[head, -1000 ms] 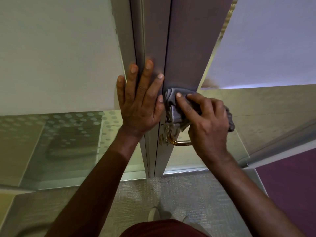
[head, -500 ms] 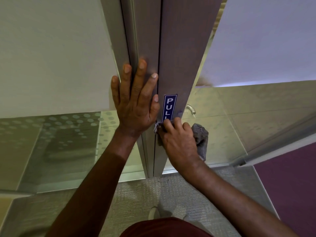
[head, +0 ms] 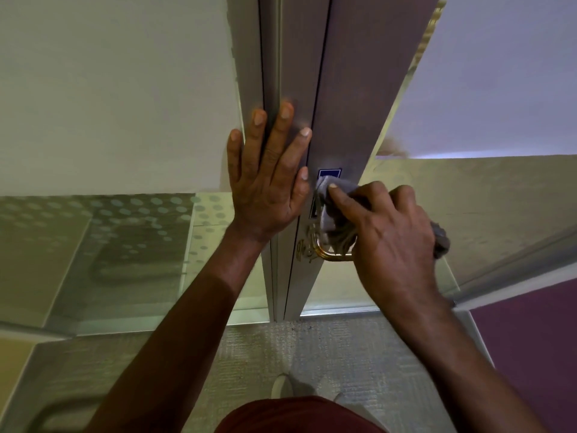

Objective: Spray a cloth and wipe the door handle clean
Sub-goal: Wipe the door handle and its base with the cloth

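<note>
A brass door handle (head: 331, 255) sticks out from the edge of a dark brown door (head: 352, 104). My right hand (head: 390, 232) grips a grey cloth (head: 331, 210) and presses it against the door just above the handle, over a blue sign (head: 329, 173). Part of the cloth pokes out behind the hand. My left hand (head: 268, 179) lies flat, fingers spread, on the door edge and frame to the left of the cloth. No spray bottle is in view.
Frosted glass panels with a dot pattern (head: 131, 245) stand left of the door, and a glass panel (head: 487, 207) stands to the right. Grey carpet (head: 343, 354) lies below, purple carpet (head: 530, 354) at the right. My shoe (head: 281, 385) is near the door's foot.
My right hand with the cloth went down below the sign, then came back up over the sign and the top of the handle. My left hand stayed flat on the door.
</note>
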`<state>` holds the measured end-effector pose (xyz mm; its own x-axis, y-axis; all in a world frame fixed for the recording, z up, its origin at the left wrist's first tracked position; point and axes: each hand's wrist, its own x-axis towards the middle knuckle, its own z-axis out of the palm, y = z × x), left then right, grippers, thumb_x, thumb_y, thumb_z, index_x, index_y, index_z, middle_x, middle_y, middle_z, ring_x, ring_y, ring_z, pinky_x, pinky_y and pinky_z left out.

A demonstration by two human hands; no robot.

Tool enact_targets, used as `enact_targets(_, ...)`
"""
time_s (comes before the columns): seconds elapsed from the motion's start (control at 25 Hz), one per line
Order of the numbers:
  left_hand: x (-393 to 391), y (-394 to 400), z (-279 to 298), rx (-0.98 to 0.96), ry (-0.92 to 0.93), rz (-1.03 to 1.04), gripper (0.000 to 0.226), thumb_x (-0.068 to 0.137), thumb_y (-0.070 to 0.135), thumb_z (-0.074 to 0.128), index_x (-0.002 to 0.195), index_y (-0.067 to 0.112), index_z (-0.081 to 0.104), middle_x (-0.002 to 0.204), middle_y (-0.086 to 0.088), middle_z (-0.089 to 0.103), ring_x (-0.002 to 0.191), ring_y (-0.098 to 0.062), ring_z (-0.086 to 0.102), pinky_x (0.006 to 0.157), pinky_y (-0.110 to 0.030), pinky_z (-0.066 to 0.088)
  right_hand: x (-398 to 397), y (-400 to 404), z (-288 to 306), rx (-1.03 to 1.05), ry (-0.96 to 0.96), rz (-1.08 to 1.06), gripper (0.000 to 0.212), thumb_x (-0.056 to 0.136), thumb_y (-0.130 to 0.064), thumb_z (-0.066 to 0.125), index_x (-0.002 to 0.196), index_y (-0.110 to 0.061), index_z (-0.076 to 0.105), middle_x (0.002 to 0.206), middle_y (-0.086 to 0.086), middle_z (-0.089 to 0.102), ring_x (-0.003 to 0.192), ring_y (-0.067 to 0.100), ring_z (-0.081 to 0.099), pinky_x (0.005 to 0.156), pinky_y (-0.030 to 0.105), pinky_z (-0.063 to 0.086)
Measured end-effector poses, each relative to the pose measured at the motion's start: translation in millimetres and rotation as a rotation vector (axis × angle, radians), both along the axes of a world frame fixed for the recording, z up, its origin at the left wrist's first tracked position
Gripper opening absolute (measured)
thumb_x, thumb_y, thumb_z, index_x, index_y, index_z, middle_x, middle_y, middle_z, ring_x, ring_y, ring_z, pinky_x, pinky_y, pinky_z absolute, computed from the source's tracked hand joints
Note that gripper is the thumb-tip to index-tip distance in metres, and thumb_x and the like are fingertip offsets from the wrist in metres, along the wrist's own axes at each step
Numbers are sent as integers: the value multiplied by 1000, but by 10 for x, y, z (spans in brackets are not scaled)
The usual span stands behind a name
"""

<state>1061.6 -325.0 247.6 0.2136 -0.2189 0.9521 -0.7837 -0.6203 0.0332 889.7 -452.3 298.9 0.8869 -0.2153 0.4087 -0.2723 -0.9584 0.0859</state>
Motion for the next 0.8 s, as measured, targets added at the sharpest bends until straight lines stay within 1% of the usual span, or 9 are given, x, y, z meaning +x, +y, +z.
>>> enact_targets(0.16, 46, -20, -39, -17, -28, -4, 58, 110, 36, 42, 165, 25, 30, 180, 5, 4, 168, -20, -2, 136, -45, -3, 212, 252, -372, -22, 240, 32, 65, 94, -29, 54, 156, -34, 35, 132, 8, 47, 117, 32, 45, 85, 43, 44)
enact_targets(0.24, 68, -22, -60, -10, -40, -6, 62, 110, 37, 42, 168, 27, 24, 180, 4, 4, 168, -21, -1, 136, -46, -3, 273, 299, -556, -1, 351, 29, 53, 98, -35, 56, 150, -34, 44, 136, 6, 42, 122, 31, 41, 91, 42, 44)
enact_targets(0.36, 82, -37, -77, -13, -42, -13, 63, 109, 38, 43, 169, 27, 24, 180, 4, 6, 168, -21, 0, 136, -46, -2, 384, 314, -592, -52, 371, 14, 44, 97, -39, 61, 139, -29, 60, 136, 5, 45, 123, 30, 40, 91, 41, 45)
enact_targets(0.44, 85, -34, -83, -24, -45, -19, 62, 109, 38, 43, 168, 27, 26, 180, 4, 7, 168, -21, 1, 136, -46, -1, 381, 276, -545, -32, 398, 54, 49, 97, -40, 62, 145, -31, 53, 140, 4, 42, 126, 30, 38, 95, 41, 44)
enact_targets(0.52, 82, -26, -82, -21, -54, -8, 61, 110, 38, 42, 168, 26, 27, 179, 4, 7, 168, -21, 1, 136, -46, -2, 227, 170, -471, 39, 394, 107, 57, 97, -38, 61, 151, -41, 42, 141, 2, 41, 124, 28, 39, 95, 41, 44)
enact_targets(0.6, 76, -21, -69, -14, -56, -5, 60, 110, 38, 41, 167, 27, 27, 180, 4, 6, 168, -21, 0, 136, -45, -2, -16, 41, -317, 101, 254, 126, 60, 92, -30, 62, 148, -46, 46, 138, -1, 50, 113, 26, 44, 85, 41, 46)
enact_targets(0.68, 58, -32, -59, -15, -51, 2, 55, 110, 38, 41, 164, 26, 32, 179, 5, 6, 168, -20, 0, 136, -45, -2, -182, -115, -207, 127, -44, 104, 66, 85, -16, 58, 145, -43, 55, 134, 0, 58, 102, 27, 45, 76, 37, 42)
enact_targets(0.72, 50, -38, -53, -19, -45, 7, 53, 110, 37, 41, 161, 25, 35, 179, 5, 6, 168, -20, 0, 136, -45, -2, -179, -203, -172, 118, -178, 78, 70, 85, -9, 55, 146, -41, 54, 135, 1, 57, 102, 28, 44, 75, 36, 39)
enact_targets(0.8, 29, -44, -43, -31, -36, 4, 51, 110, 37, 41, 159, 23, 37, 179, 6, 6, 168, -19, 0, 136, -44, -1, -35, -335, -175, 79, -287, 40, 77, 86, 0, 48, 154, -36, 46, 144, 6, 49, 107, 30, 42, 79, 39, 39)
